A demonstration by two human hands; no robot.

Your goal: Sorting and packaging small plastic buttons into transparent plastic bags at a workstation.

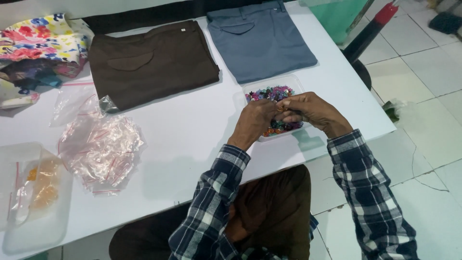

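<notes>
Clear plastic box [293,83] w/ mixed-colour beads, approx centre, 1 o'clock. Pile of small clear zip bags [102,151], red strips, 9 o'clock. Clear tray [41,231] w/ orange bits in bag, 8 o'clock. Tiny white label [183,30] on brown trousers, 11 o'clock.

Clear tray [250,89] of multicoloured, apparently flower-shaped beads [272,93], table's far edge

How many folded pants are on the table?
2. The brown pants lie at the middle of the table's far edge; the grey-blue pants lie just right of them. More could be hidden under the flowery cloth.
</notes>
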